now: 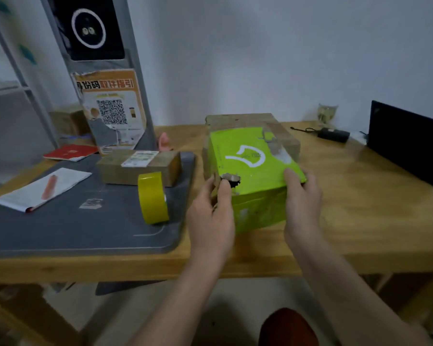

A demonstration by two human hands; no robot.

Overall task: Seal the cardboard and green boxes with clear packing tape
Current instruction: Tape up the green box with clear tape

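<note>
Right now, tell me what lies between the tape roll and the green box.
In the head view, the left hand, gripping the green box, lies between it and the tape roll, plus the gray mat's edge and bare wooden table.

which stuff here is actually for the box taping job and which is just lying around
For the job:
green box, gripped by left hand and right hand
large cardboard box behind it
small cardboard box
tape roll

Lying about:
notepad with pen
red booklet
laptop
power adapter
</note>
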